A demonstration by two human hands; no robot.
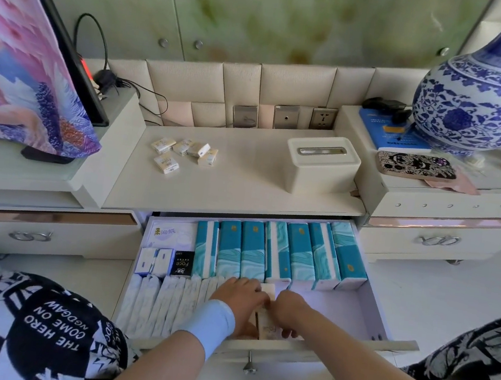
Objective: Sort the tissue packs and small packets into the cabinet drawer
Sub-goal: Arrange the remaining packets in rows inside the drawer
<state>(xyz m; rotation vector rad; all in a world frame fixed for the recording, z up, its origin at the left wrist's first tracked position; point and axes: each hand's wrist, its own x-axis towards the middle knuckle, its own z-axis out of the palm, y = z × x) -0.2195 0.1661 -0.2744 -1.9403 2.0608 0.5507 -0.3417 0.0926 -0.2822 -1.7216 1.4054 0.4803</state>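
Observation:
The cabinet drawer [367, 300] stands pulled open below the counter. A row of teal tissue packs [279, 252] fills its back, with small boxes [166, 261] and white wrapped packets [164, 302] at the left. Both hands are inside the drawer near its front. My left hand [240, 298] and my right hand [288, 309] press together on beige small packets [263, 322] between them. Several more beige small packets [181, 152] lie loose on the counter top.
A white tissue box [323, 167] sits on the counter, right of the loose packets. A phone [417, 165] and a blue-and-white vase [484, 101] stand on the raised right shelf. A screen under patterned cloth [24, 54] is at left. My knees flank the drawer.

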